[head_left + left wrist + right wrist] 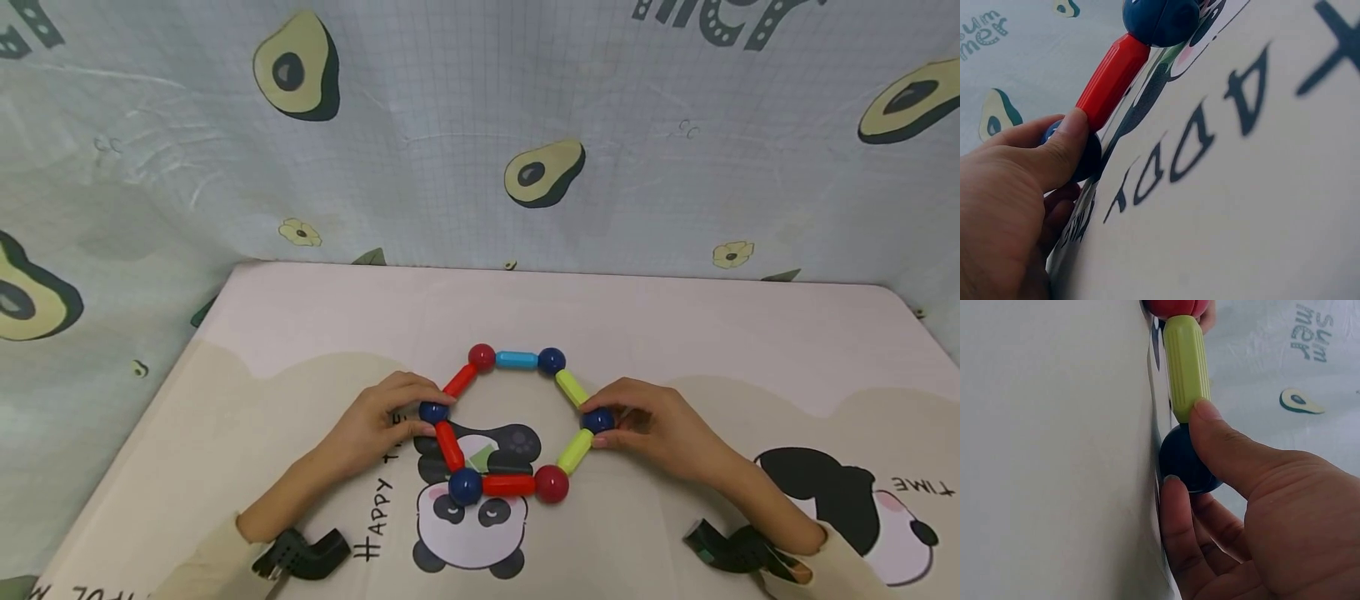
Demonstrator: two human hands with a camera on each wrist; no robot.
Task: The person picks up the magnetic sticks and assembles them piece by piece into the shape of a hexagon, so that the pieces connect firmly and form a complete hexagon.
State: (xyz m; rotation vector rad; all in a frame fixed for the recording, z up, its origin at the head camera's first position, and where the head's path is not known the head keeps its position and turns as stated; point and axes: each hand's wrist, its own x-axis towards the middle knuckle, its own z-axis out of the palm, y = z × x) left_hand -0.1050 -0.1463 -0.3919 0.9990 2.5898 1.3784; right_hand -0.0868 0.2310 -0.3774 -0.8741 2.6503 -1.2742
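A six-sided ring of balls and rods lies on the table. My left hand (378, 421) pinches the blue ball (433, 412) at its left corner, thumb and fingers on either side. At the right corner my right hand (648, 425) grips another blue ball (598, 420). Two yellow-green rods (574, 452) meet there. A light blue rod (517, 360) forms the far side, between a red ball (482, 357) and a dark blue ball (551, 361). Along the near side, a red rod (508, 485) joins a blue ball (465, 486) to a red ball (552, 483). More red rods (1110, 81) run from the left corner.
Panda prints and lettering mark the pale table mat (300, 333). Behind the table hangs a curtain (420, 100) with avocado prints. Black wrist-worn devices (307, 557) sit on both forearms.
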